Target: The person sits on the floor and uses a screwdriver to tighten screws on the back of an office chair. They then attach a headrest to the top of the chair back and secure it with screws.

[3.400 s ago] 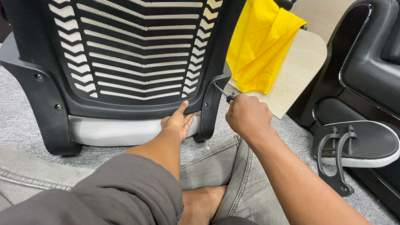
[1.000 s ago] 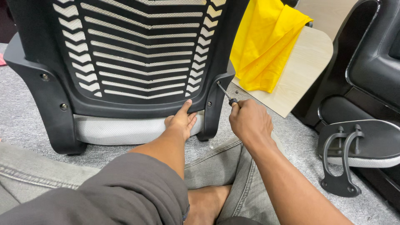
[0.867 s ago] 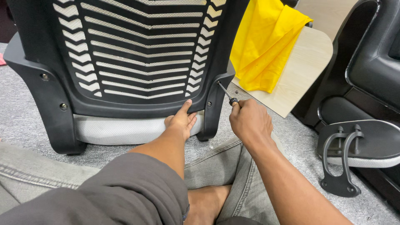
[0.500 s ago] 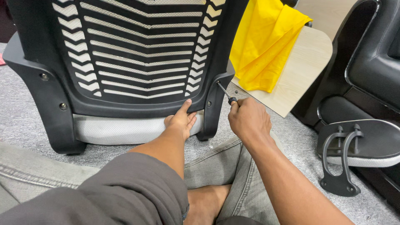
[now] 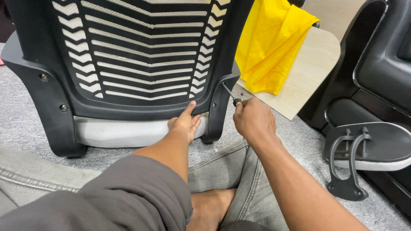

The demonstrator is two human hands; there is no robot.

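A: Grip? Location?
B: Right hand (image 5: 253,122) is clamped on the slim black-handled screwdriver (image 5: 228,94), tip at the right post of the black slatted plastic chair back (image 5: 128,55). Left hand (image 5: 185,124), fingers spread, braces its lower edge.
A: Tip?
B: Keep the shaft in line with the screw and push firmly.

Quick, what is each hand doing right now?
Left hand: open, pressed flat on the black chair back.
Right hand: closed around a screwdriver, its tip at the chair frame.
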